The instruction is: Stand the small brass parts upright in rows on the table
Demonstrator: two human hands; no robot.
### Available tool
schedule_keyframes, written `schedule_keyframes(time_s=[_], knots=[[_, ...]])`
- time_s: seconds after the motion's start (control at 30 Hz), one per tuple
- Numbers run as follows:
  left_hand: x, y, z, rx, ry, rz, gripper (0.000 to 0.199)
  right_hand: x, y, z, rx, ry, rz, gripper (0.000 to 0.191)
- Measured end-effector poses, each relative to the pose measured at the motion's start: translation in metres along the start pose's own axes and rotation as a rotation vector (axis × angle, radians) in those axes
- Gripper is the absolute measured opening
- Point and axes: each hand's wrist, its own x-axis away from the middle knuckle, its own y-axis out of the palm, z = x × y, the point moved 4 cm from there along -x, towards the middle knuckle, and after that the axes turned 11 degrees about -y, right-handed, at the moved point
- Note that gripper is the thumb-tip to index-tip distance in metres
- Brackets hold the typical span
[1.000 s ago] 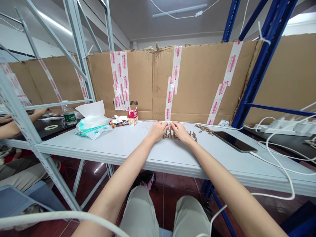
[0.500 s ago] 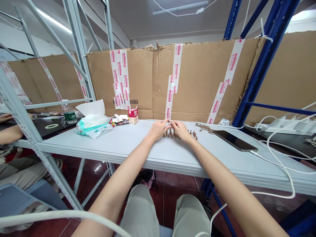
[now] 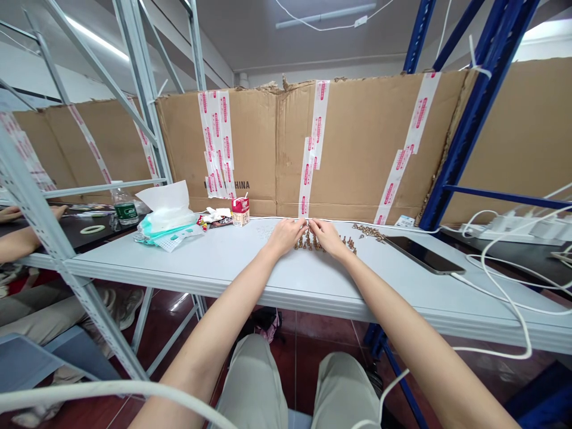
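My left hand (image 3: 283, 236) and my right hand (image 3: 328, 237) rest on the white folding table (image 3: 214, 253), their fingertips meeting near its far edge. Just under and beyond them stand rows of tiny brown parts (image 3: 308, 242), possibly metal, too small to identify. A loose heap of similar parts (image 3: 369, 233) lies further right. Whether my fingertips pinch a part is hidden from this view.
A dark tablet (image 3: 424, 255) with a white cable lies on the right. A tissue pack (image 3: 165, 211), small carton (image 3: 240, 212) and water bottle (image 3: 125, 210) stand left. Cardboard (image 3: 357, 143) backs the table. A co-worker's arm (image 3: 22, 241) rests at far left.
My hands stay over the rows with only a slight shift. The co-worker's arm at the far left has drawn back a little.
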Motion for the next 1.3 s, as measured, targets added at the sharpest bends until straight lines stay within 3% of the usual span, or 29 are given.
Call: schedule_keyframes(time_s=[0.23, 0.47, 0.83, 1.1, 1.3], knots=[[0.0, 0.0013, -0.0008, 0.022, -0.03, -0.017, 0.038, 0.001, -0.0009, -0.0003, 0.0, 0.014, 0.0, 0.041], [-0.0005, 0.0018, -0.0001, -0.045, -0.003, -0.022, 0.035, 0.0013, -0.0016, -0.0004, 0.018, 0.01, 0.002, 0.039], [-0.0009, 0.0027, -0.002, 0.073, -0.058, -0.028, 0.026, 0.002, 0.0007, 0.0016, 0.09, 0.008, -0.028, 0.037], [-0.0006, 0.001, -0.0037, 0.194, -0.134, -0.072, 0.025, 0.0013, -0.008, -0.002, 0.128, 0.054, 0.041, 0.037], [-0.0007, 0.003, -0.0007, 0.153, -0.089, -0.07, 0.025, 0.002, -0.0052, -0.0028, 0.105, 0.035, 0.005, 0.038]])
